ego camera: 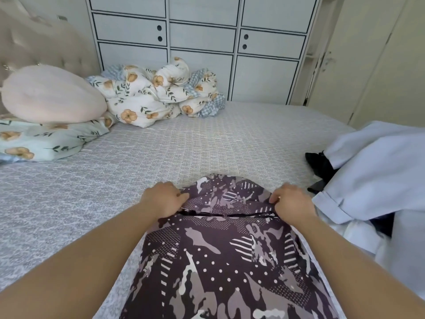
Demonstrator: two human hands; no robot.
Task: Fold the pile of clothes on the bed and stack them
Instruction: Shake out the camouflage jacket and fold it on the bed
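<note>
Far left: pink pillow (51,95) on floral pillow (41,141), floral duvet (158,93) bunched behind, well apart from the work. Open bed (207,143) surface between. Centre: patterned garment (220,261) spread flat at near edge; left hand (164,199) grip pinching its fold, right hand (292,203) grip pinching the opposite side. Right: pale blue garment (372,171) heaped over black clothing (322,166), just beside right hand.

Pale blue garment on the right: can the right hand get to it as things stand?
Probably yes, once it lets go: the right hand pinches the patterned garment, and the pale blue garment lies right beside it with nothing between.
</note>
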